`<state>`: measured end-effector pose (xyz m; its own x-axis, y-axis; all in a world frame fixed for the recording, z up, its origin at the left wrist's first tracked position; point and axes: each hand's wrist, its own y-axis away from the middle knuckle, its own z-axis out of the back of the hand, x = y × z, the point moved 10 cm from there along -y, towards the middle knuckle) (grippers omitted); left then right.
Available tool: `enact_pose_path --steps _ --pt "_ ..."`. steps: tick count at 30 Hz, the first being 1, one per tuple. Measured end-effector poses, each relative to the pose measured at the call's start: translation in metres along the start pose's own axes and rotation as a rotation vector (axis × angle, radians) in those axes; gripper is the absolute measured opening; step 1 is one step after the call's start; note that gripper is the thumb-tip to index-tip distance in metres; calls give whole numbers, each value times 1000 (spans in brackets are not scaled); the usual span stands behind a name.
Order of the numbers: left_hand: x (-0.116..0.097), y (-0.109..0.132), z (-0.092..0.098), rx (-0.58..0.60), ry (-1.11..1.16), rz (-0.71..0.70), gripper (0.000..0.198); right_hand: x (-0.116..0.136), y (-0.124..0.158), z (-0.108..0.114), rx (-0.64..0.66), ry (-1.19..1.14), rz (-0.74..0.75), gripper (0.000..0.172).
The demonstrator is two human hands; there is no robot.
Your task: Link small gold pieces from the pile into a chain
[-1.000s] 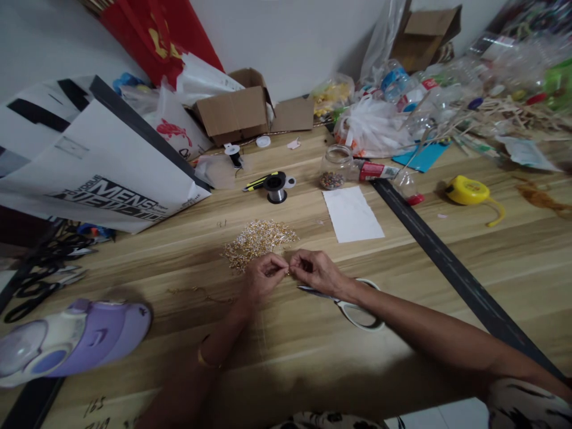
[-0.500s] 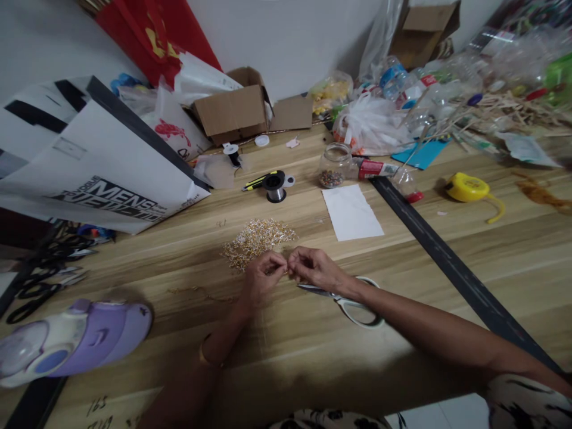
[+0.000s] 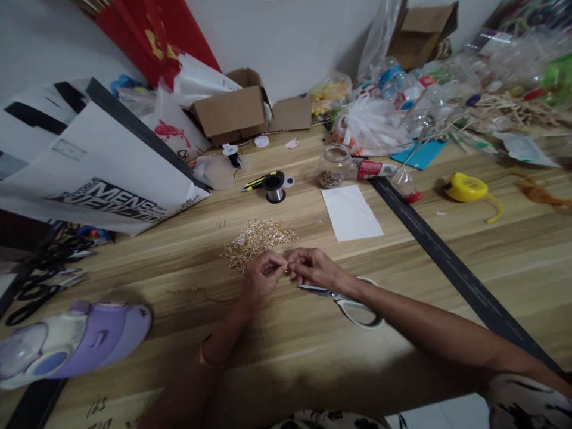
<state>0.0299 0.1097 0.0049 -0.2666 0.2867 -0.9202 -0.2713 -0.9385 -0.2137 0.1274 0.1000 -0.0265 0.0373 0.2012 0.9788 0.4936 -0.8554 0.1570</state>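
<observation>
My left hand (image 3: 263, 277) and my right hand (image 3: 316, 268) meet fingertip to fingertip above the wooden table, both closed in a pinch. Between the tips shows a tiny gold-coloured piece (image 3: 286, 271); its exact kind is too small to make out. Just beyond my left hand lies a loose heap of small gold and silver pieces (image 3: 259, 237). A thin gold strand (image 3: 203, 293) trails on the wood left of my left wrist. White-handled scissors (image 3: 346, 301) lie partly under my right forearm.
Farther back are a wire spool (image 3: 274, 189), a yellow-black cutter (image 3: 254, 180), a glass jar of beads (image 3: 334, 170) and white paper (image 3: 355, 213). A yellow tape measure (image 3: 465, 187) lies right, a purple-white appliance (image 3: 100, 336) left. Bags, boxes and plastic bottles crowd the back.
Both hands stay nearly in place, pinched together. My right fingers have shifted slightly, and the gold-coloured piece between the fingertips shows more clearly now.
</observation>
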Motion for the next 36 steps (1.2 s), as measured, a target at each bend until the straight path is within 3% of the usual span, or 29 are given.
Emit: enact_pose_path --steps 12,21,36 --pt "-10 0 1 -10 -11 -64 6 -6 -1 1 2 -15 -7 28" --pt "0 -1 4 -37 76 67 5 -2 0 3 -11 8 40 30" --pt "7 -1 11 -90 153 183 11 -3 0 1 14 35 54 16"
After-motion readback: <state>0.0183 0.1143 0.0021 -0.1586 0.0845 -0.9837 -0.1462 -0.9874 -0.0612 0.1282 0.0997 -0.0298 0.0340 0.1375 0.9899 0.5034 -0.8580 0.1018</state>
